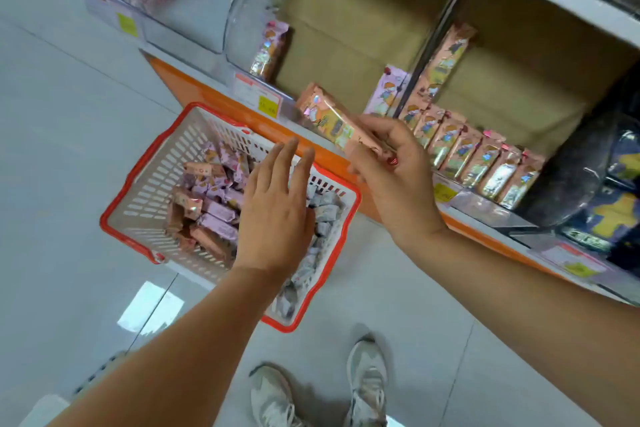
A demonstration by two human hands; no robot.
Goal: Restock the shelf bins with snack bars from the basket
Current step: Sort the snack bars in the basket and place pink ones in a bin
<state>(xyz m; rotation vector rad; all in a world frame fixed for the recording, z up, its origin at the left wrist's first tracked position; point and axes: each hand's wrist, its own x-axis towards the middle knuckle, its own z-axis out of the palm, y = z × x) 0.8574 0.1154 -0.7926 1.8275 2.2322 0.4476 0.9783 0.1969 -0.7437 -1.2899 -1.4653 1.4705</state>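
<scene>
A white basket with a red rim (138,184) stands on the floor, filled with pink, lilac and grey wrapped snack bars (211,204). My left hand (277,204) hovers over the basket with its fingers straight, holding nothing. My right hand (391,170) grips a pink snack bar (325,114) in front of the shelf edge. A row of several pink bars (478,156) stands upright in the clear shelf bin (460,198) to the right. One bar (270,48) leans in the left bin.
An orange shelf base (194,87) runs diagonally behind the basket, with yellow price tags (268,104) on its lip. Cardboard backs the bins. Dark packets (609,211) fill the bin at far right. My two shoes (322,392) stand on the grey tiled floor.
</scene>
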